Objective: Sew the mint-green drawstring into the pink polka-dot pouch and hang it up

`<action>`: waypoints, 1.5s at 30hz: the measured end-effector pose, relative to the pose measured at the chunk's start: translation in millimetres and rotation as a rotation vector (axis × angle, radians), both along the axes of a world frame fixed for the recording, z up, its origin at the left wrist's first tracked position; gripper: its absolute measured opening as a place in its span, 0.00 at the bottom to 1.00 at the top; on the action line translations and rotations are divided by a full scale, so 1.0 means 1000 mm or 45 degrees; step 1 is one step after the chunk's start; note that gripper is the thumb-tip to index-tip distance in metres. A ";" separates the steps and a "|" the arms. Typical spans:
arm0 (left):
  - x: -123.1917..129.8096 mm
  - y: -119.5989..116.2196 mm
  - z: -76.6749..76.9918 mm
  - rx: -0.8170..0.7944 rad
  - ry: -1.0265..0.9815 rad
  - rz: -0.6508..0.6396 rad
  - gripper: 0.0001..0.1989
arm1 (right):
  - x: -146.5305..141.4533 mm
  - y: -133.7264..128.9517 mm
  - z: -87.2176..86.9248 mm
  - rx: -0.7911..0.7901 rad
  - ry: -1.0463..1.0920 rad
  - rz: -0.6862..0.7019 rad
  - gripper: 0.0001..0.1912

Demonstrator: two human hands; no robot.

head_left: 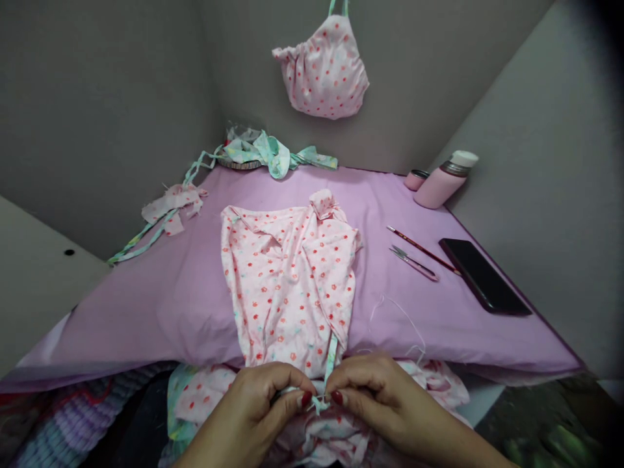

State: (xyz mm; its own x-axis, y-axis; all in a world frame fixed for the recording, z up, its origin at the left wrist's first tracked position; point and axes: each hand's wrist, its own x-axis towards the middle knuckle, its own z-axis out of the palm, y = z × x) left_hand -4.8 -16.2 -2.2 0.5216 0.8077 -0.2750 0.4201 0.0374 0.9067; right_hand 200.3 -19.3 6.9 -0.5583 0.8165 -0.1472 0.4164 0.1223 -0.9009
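Both hands meet at the table's near edge, fingertips pinched a short gap apart. Between them lies the end of a narrow pale green fabric strap (331, 357), which comes out of a pink fabric piece (287, 292) with red flower prints. My left hand (266, 403) pinches at the left side of the strap end, thumb against forefinger. From the right, my right hand (377, 393) pinches there in the same way. A thin light line spans the two fingertips; whether it is thread or a needle I cannot tell. More printed fabric (205, 396) is bunched beneath the hands.
On the lilac-covered table (170, 305) lie loose white thread (404, 312), thread snips (414, 263), a pencil (424, 249) and a phone (482, 276). A pink bottle (441, 185) stands at the back right. Fabric scraps (175, 205) lie left, green strips (273, 153) behind. A printed pouch (329, 71) hangs above.
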 end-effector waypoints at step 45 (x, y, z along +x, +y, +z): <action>0.006 0.005 -0.005 -0.313 -0.457 0.099 0.10 | -0.014 -0.005 -0.005 0.030 0.147 -0.065 0.10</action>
State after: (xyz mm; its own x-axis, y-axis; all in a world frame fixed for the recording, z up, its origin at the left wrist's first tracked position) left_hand 1.4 -10.8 -7.6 0.5591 0.7817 -0.2764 0.0678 0.2891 0.9549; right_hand 186.2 -24.5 1.8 -0.5279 0.8468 -0.0651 0.3165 0.1250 -0.9403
